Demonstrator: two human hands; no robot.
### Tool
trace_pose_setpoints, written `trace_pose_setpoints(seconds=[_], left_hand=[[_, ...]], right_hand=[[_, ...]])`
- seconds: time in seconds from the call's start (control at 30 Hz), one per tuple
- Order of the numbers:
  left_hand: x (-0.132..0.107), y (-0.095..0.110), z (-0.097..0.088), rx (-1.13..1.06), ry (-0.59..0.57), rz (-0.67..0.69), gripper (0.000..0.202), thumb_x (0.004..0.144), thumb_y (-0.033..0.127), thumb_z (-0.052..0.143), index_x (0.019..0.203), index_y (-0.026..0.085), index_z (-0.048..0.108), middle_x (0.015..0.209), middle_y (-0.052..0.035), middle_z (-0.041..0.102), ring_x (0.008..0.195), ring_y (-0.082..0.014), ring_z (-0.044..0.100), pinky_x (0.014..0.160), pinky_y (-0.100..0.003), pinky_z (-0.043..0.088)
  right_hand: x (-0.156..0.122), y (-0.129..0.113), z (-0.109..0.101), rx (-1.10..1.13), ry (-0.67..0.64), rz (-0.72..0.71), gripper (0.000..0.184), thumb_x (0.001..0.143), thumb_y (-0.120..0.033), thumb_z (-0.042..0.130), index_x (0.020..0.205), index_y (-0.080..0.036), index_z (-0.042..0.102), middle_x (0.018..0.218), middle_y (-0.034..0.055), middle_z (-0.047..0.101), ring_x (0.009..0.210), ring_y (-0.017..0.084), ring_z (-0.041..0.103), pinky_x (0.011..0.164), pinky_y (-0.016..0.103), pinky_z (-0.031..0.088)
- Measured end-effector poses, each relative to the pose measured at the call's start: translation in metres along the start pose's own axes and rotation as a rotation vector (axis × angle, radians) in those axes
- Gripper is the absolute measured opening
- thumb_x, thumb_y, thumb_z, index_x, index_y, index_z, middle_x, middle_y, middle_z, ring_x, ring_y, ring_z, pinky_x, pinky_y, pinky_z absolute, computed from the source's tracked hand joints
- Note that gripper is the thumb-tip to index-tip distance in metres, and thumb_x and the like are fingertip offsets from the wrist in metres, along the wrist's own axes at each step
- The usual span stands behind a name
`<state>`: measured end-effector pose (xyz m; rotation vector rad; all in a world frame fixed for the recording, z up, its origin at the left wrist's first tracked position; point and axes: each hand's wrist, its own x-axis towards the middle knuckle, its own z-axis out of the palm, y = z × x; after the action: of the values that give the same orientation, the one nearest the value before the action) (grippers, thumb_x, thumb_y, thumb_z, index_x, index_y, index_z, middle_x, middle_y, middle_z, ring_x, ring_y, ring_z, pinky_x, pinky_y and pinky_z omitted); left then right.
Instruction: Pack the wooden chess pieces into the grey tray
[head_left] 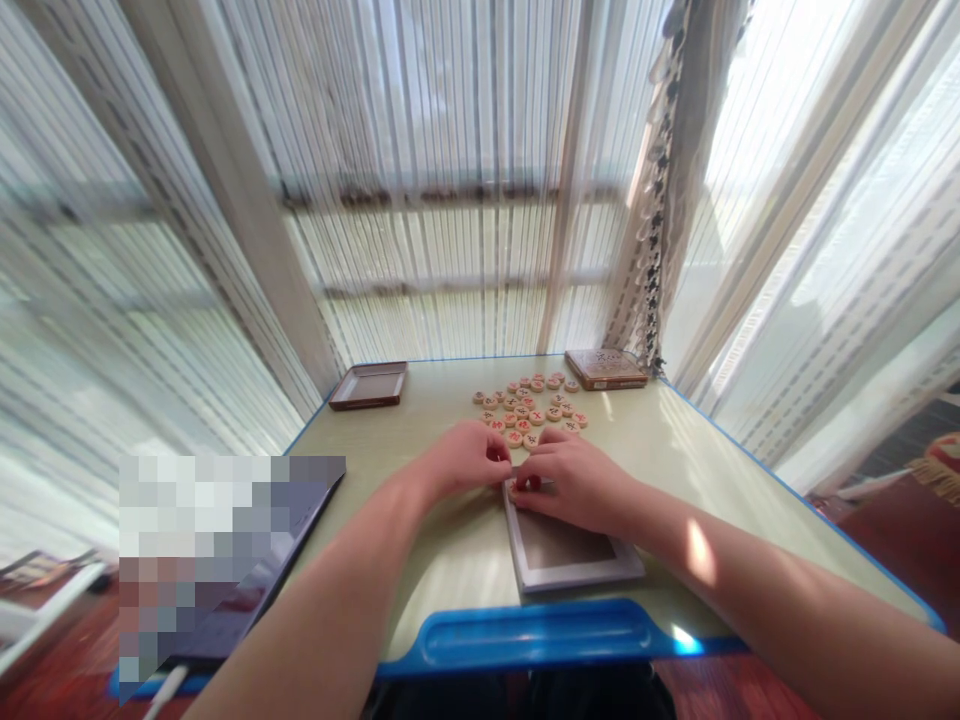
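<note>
- While both forearms reach in over the table, one left hand (pixel 469 455), palm down, fingers curled, thumb and forefinger close together by the far left corner of the open box; whether anything sits between them cannot be told.
- One right hand (pixel 568 482), lying over the far part of the box, fingers bent downward, tips at a round piece; how firmly they have hold of it, if at all, is hidden.
- One round piece (pixel 514 489), pale, at the far left corner inside the box, beside the right fingertips.
- One open box (pixel 581 582), shallow, white-rimmed, brownish floor, near the table's front edge.
- Loose pieces (pixel 535 417), wooden discs, a spread group just beyond the hands, marked with red or dark characters.
- One shallow tray (pixel 367 402), brown-rimmed, far left corner.
- One flat printed box (pixel 606 370), far right corner.
- One table (pixel 690 450), pale green top, blue edging, with a blue trough (pixel 536 632) at the front.
- One dark-screened device (pixel 225 622), left side, partly pixelated.
- Striped sheer curtains (pixel 450 110), behind the table.
</note>
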<state>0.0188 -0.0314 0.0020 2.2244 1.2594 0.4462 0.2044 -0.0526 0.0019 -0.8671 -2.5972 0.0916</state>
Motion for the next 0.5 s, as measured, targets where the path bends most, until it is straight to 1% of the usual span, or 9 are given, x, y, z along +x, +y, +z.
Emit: trace_pose_setpoints(seconds=[0.2, 0.3, 0.37, 0.5], left_hand=[[0.0002, -0.0009, -0.0013, -0.069, -0.034, 0.003, 0.024, 0.067, 0.029, 0.049, 0.073, 0.014, 0.067, 0.064, -0.0006, 0.062, 0.059, -0.0122, 0.052, 0.052, -0.021, 0.036], [0.0003, -0.0010, -0.0012, -0.080, -0.014, 0.016, 0.024, 0.067, 0.029, 0.049, 0.072, 0.013, 0.067, 0.062, -0.0009, 0.061, 0.059, -0.0121, 0.051, 0.051, -0.021, 0.035], [0.0013, -0.0030, -0.0011, -0.060, 0.058, 0.013, 0.023, 0.069, 0.029, 0.048, 0.069, 0.013, 0.065, 0.060, -0.0002, 0.059, 0.057, -0.0113, 0.049, 0.050, -0.021, 0.033], [0.0056, -0.0091, -0.0006, 0.042, 0.324, -0.036, 0.024, 0.072, 0.029, 0.044, 0.067, 0.015, 0.063, 0.058, 0.0012, 0.057, 0.055, -0.0104, 0.047, 0.051, -0.021, 0.032]], right_hand=[[0.0017, 0.0034, 0.0023, -0.035, 0.004, 0.040, 0.018, 0.076, -0.037, 0.056, 0.074, -0.022, 0.065, 0.070, 0.0028, 0.063, 0.075, 0.017, 0.048, 0.068, 0.029, 0.037], [0.0012, 0.0062, 0.0011, -0.020, -0.018, 0.015, 0.016, 0.074, -0.037, 0.059, 0.076, -0.022, 0.065, 0.071, 0.0014, 0.063, 0.075, 0.017, 0.048, 0.069, 0.029, 0.036], [0.0010, 0.0074, 0.0009, -0.009, -0.025, 0.005, 0.016, 0.075, -0.036, 0.058, 0.077, -0.022, 0.065, 0.071, 0.0011, 0.063, 0.074, 0.016, 0.048, 0.068, 0.028, 0.036], [0.0018, 0.0069, 0.0021, -0.018, -0.010, 0.043, 0.019, 0.077, -0.038, 0.056, 0.078, -0.022, 0.066, 0.070, 0.0021, 0.063, 0.075, 0.016, 0.048, 0.067, 0.028, 0.035]])
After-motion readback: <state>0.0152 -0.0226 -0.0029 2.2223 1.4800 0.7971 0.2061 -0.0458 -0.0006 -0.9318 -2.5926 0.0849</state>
